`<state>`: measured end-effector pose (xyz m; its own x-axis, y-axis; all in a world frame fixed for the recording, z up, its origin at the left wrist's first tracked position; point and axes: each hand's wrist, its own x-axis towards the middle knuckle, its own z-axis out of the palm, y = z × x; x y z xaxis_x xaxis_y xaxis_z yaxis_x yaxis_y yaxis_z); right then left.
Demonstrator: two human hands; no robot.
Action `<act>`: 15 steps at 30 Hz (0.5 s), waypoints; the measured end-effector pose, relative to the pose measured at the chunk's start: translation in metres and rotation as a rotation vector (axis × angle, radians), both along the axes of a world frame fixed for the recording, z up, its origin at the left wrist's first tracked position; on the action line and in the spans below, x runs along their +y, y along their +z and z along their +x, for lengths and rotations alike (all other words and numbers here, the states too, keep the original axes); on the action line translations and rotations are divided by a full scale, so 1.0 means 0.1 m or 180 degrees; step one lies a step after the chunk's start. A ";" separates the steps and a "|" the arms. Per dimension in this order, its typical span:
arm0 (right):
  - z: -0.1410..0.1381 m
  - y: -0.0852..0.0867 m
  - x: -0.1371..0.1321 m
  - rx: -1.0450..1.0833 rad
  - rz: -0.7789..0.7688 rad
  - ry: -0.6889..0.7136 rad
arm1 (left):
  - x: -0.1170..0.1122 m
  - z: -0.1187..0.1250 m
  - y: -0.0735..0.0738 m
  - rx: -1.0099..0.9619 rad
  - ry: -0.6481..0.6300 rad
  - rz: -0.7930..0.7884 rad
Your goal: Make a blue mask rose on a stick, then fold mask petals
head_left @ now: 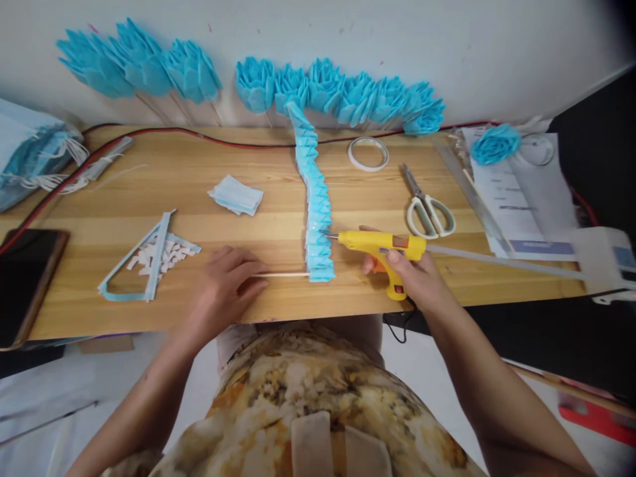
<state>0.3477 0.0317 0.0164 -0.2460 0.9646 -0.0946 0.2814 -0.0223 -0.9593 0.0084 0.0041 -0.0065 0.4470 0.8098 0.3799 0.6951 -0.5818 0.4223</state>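
My right hand [415, 268] is wrapped round the handle of a yellow hot glue gun [380, 244], with a long glue stick [501, 260] sticking out of its back. The gun's nozzle points left and meets the right side of a pleated light blue strip [318, 192], which lies lengthwise across the table. Between the fingers of my left hand [226, 285] is a thin wooden stick [285, 274]. Its right end reaches the strip's near end, where the blue folds hide the tip.
Blue flowers [325, 86] on sticks lean along the wall. Scissors [428, 209], a tape roll [368, 154], a metal ruler [474, 192], cut blue pieces [236, 195], white scraps [161, 257] and a phone [32, 285] lie on the wooden table [268, 235]. A red-black cable [223, 139] runs behind.
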 end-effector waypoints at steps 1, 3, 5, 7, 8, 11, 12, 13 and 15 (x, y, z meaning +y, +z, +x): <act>0.00 -0.02 -0.01 -0.0053 -0.0003 -0.0041 | -0.01 0.00 -0.01 -0.0010 0.0058 0.0013; -0.01 -0.05 -0.01 -0.0111 0.0026 -0.0107 | -0.01 0.00 -0.02 -0.0032 0.0125 0.0003; -0.03 -0.08 -0.01 -0.0147 0.0149 -0.0127 | -0.01 0.00 -0.02 -0.0053 0.0134 -0.0022; -0.05 -0.10 -0.01 -0.0214 0.0285 -0.0110 | -0.01 0.00 -0.02 -0.0068 0.0116 -0.0023; -0.06 -0.10 -0.02 -0.0266 0.0303 -0.0088 | -0.01 0.00 -0.02 -0.0063 0.0112 -0.0018; -0.08 -0.10 -0.03 -0.0435 0.0216 -0.0032 | 0.00 0.00 -0.03 -0.0067 0.0116 -0.0004; -0.09 -0.10 -0.03 -0.0458 0.0208 -0.0014 | 0.00 0.00 -0.03 -0.0071 0.0113 -0.0009; -0.09 -0.11 -0.03 -0.0464 0.0218 -0.0004 | 0.00 0.00 -0.03 -0.0073 0.0110 -0.0021; -0.09 -0.12 -0.02 -0.0454 0.0276 0.0007 | 0.00 0.00 -0.03 -0.0071 0.0106 -0.0057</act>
<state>0.3385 0.0294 0.0048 -0.2382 0.9702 -0.0452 0.4148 0.0595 -0.9080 0.0080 0.0044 -0.0094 0.4112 0.8309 0.3749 0.7042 -0.5507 0.4481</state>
